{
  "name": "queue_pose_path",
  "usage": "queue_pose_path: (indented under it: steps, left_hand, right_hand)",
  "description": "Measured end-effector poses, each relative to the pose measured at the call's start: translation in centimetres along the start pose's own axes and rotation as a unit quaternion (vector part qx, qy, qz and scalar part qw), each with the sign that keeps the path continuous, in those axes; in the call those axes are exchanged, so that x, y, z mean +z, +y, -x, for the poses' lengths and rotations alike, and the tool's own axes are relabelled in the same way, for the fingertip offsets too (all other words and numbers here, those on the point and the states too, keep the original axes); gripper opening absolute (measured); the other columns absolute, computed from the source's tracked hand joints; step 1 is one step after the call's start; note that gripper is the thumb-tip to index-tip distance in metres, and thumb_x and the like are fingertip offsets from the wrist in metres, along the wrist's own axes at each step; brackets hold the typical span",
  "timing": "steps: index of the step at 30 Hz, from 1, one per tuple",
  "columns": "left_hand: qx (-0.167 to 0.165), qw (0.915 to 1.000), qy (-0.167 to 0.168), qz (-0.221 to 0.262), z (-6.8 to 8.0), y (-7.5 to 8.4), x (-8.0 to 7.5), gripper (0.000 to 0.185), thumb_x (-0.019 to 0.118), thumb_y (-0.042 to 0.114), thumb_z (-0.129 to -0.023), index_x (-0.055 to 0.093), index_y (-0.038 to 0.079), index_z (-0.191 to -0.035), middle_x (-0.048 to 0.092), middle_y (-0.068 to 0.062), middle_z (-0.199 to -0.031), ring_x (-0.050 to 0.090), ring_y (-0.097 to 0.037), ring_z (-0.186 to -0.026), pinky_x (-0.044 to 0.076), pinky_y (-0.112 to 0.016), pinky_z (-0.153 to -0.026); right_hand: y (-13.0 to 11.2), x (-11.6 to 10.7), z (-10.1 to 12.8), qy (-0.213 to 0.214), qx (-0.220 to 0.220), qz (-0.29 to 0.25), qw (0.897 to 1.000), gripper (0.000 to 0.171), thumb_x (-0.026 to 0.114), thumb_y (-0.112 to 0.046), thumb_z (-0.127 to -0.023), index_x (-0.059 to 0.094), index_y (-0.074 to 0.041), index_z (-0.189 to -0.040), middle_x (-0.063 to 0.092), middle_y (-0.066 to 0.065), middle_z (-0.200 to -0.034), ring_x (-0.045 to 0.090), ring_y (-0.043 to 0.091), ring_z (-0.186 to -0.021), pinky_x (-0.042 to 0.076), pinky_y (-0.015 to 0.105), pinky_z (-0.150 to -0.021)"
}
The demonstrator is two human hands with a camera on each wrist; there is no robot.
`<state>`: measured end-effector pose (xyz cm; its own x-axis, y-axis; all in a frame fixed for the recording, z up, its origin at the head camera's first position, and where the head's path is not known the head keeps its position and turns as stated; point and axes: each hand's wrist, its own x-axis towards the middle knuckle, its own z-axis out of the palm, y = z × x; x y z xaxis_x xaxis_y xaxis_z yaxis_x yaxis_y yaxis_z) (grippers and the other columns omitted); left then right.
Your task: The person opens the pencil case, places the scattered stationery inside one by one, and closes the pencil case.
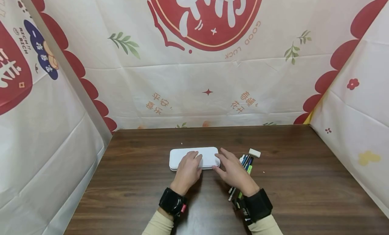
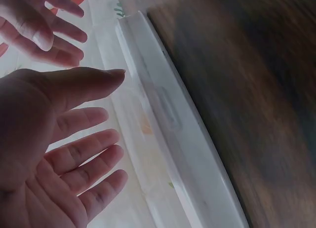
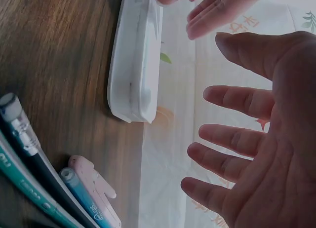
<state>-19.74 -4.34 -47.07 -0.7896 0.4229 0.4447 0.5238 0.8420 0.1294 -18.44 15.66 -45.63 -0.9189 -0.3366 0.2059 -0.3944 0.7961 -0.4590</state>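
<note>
A white pencil case [image 1: 209,154] lies flat with its lid down on the wooden table. My left hand [image 1: 187,171] reaches over the front middle of the case, and in the left wrist view its fingers [image 2: 94,161] are spread and relaxed with nothing between them. At the case's right end is my right hand [image 1: 235,171], fingertips right at the corner in the head view. Its fingers [image 3: 232,139] are nearly straight and hold nothing in the right wrist view. The long side wall of the case [image 2: 182,124] shows a small raised catch.
Just right of the case lie several pens [image 1: 250,169], partly hidden under the right hand and wrist. A white eraser [image 1: 254,153] rests beyond them. The right wrist view shows a pink clipped pen [image 3: 94,186] beside a teal pen [image 3: 29,181]. Printed cloth [image 1: 209,76] hangs behind the table.
</note>
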Motion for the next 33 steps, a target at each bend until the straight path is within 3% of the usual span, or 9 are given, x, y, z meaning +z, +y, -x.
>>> queue_pose_path:
  steps: [10, 14, 18, 33]
  left_hand:
    - [0.028, 0.9994, -0.007, -0.021, -0.6, -0.1, 0.8, 0.028, 0.077, 0.003, -0.077, 0.072, 0.004, -0.104, 0.068, -0.011, -0.111, 0.063, -0.025, -0.11, 0.052, -0.036, -0.092]
    - [0.041, 0.9988, -0.007, -0.025, -0.8, -0.3, 1.3, 0.014, 0.074, -0.001, -0.076, 0.072, 0.006, -0.088, 0.068, -0.007, -0.095, 0.065, -0.023, -0.099, 0.054, -0.034, -0.083]
    - [0.046, 0.9985, -0.023, -0.019, -0.7, -0.5, 1.5, 0.012, 0.071, -0.003, -0.075, 0.068, 0.008, -0.076, 0.064, -0.003, -0.084, 0.065, -0.021, -0.091, 0.054, -0.033, -0.073]
    - [0.074, 0.9932, -0.065, -0.061, -0.8, -0.9, 1.3, 0.015, 0.07, -0.003, -0.081, 0.071, 0.01, -0.088, 0.068, -0.002, -0.089, 0.065, -0.017, -0.09, 0.055, -0.029, -0.071]
  right_hand:
    - [-0.1, 0.1, -0.1, 0.004, -0.005, 0.0, 1.0, 0.048, 0.071, -0.027, -0.092, 0.06, 0.001, -0.13, 0.045, 0.028, -0.146, 0.044, 0.044, -0.134, 0.036, 0.061, -0.106]
    - [0.0, 0.1, -0.1, 0.007, 0.003, 0.008, 1.0, 0.047, 0.071, -0.028, -0.092, 0.062, 0.001, -0.128, 0.048, 0.027, -0.143, 0.046, 0.043, -0.132, 0.037, 0.061, -0.105]
    - [0.1, 0.1, 0.0, 0.006, 0.015, 0.016, 1.0, 0.045, 0.071, -0.029, -0.092, 0.064, 0.001, -0.126, 0.053, 0.026, -0.139, 0.05, 0.042, -0.129, 0.04, 0.059, -0.104]
    - [0.1, 0.3, -0.1, 0.006, 0.008, 0.01, 1.0, 0.041, 0.07, -0.028, -0.093, 0.066, 0.001, -0.122, 0.057, 0.025, -0.134, 0.053, 0.041, -0.125, 0.043, 0.056, -0.102]
